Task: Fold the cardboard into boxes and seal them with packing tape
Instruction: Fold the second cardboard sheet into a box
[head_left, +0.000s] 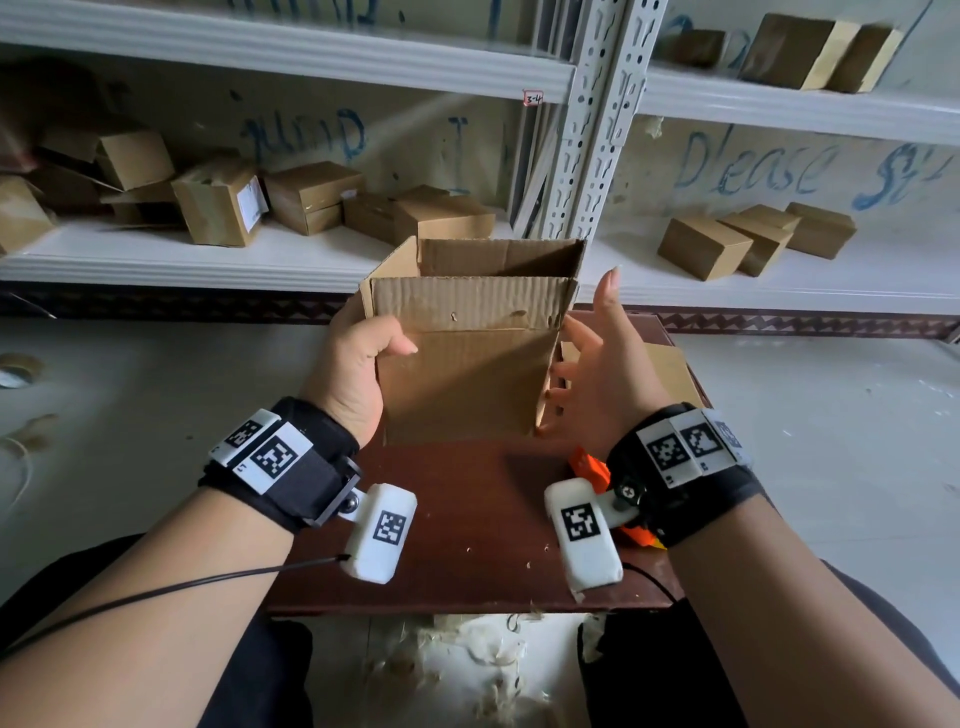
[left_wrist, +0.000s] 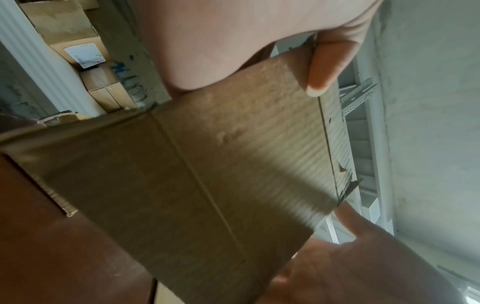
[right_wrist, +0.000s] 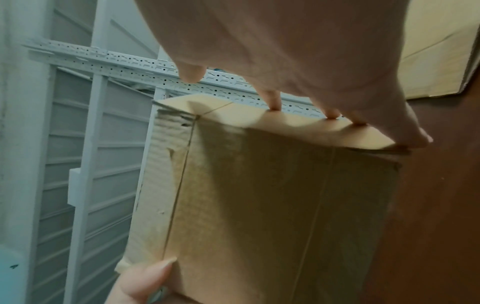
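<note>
A brown cardboard box (head_left: 462, 374) stands upright on the dark red-brown table (head_left: 467, 519), its top flaps up and its inside showing. My left hand (head_left: 358, 364) grips its left wall, thumb (left_wrist: 327, 67) over the near face and fingers behind. My right hand (head_left: 587, 364) is open with straight, spread fingers (right_wrist: 275, 100) whose tips touch the box's right side edge (right_wrist: 285, 127). In the left wrist view the box's near panel (left_wrist: 207, 174) fills the frame. An orange tape dispenser (head_left: 592, 470) lies on the table under my right wrist, mostly hidden.
Flat cardboard (head_left: 670, 374) lies on the table behind my right hand. White metal shelves (head_left: 291, 260) beyond the table carry several small boxes (head_left: 311, 197). A tape roll (head_left: 21, 366) lies on the floor at far left. Paper scraps (head_left: 467, 660) litter the floor by my knees.
</note>
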